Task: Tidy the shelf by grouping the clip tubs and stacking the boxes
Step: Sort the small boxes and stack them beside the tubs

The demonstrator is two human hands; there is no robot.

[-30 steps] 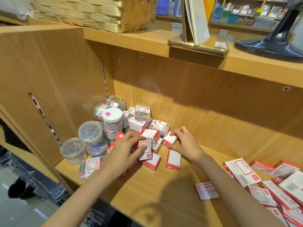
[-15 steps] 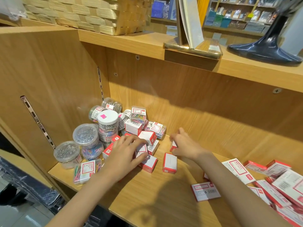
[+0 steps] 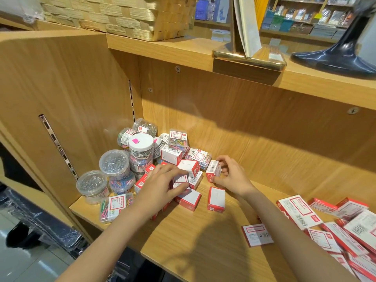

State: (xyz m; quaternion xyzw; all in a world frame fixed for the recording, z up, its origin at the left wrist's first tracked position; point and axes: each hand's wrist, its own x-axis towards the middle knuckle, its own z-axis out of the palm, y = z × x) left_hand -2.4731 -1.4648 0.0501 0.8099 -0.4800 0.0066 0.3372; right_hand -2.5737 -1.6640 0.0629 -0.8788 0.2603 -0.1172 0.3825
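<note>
1. Head view, looking down into a wooden shelf (image 3: 203,241). Clip tubs (image 3: 115,162) are clustered at about 9 o'clock against the side wall; small red-and-white boxes (image 3: 189,200) are scattered at centre; flatter, larger boxes (image 3: 299,212) are piled loosely at 4 o'clock.
2. Right hand (image 3: 234,176): fingers and thumb curled round one small box (image 3: 212,171), tilted on end and apparently lifted off the board, though its lower end is hard to read.
3. Left hand (image 3: 160,186): fingers curved down over a small box with a label (image 3: 181,181), thumb beneath it. Looks like a grip; contact under the palm is hidden.
4. Risk: the round tubs are stacked two and three high just at 10 o'clock of the left hand. A nudge from the wrist or a pushed box could likely topple the stack or roll tubs off the front edge.
5. Risk: the pinched box is tilted; a loose pinch may drop it onto the boxes below and scatter them.
6. Risk: a flat clear packet of coloured clips (image 3: 114,206) sits near the front lip at 8 o'clock and could be swept off by the left forearm.
7. Position: the remaining loose small boxes lie between the two hands and just at 6 o'clock of the right hand; the tubs sit beside the left hand, not touching it as far as I can tell.
</note>
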